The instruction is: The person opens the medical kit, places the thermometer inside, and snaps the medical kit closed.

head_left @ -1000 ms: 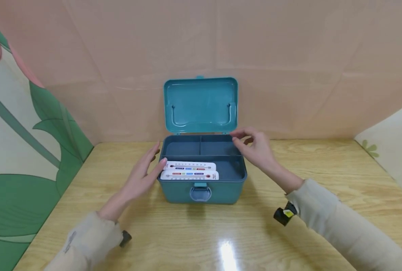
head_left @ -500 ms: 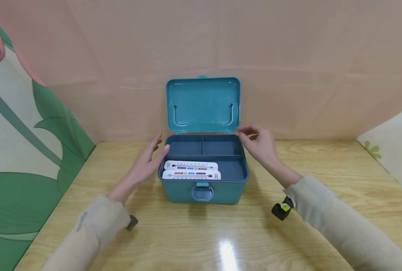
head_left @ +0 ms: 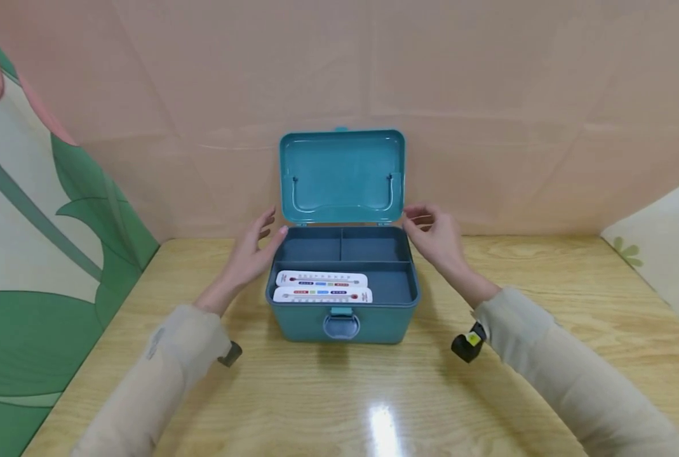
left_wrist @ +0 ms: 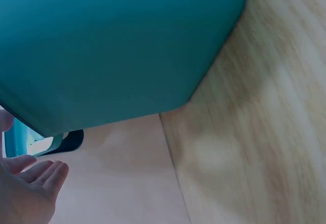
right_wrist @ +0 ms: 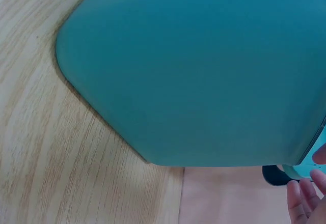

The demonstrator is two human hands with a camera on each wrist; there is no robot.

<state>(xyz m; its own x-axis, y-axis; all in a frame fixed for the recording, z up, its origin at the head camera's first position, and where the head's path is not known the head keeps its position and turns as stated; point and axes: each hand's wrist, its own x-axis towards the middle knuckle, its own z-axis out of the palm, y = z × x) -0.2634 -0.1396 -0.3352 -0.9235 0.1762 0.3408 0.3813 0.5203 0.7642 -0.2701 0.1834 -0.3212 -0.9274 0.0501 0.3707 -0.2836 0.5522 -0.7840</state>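
A teal storage box stands on the table with its lid raised behind it. Inside, two white thermometers lie side by side in the front compartment, toward its left. My left hand is at the box's back left corner, its fingers extended and the thumb by the rim. At the opposite side, my right hand has relaxed, slightly bent fingers right at the lid's lower right corner. Both wrist views show the box's side walls, with fingers of the left hand and right hand near the lid.
Two smaller compartments lie at the back of the box, parted by a thin divider. A grey-blue latch hangs down at the front. Behind the wooden table is a pinkish cloth backdrop.
My left hand has moved forward along the box's side, from beside the thermometers to the back corner. My right hand has shifted slightly up toward the lid.
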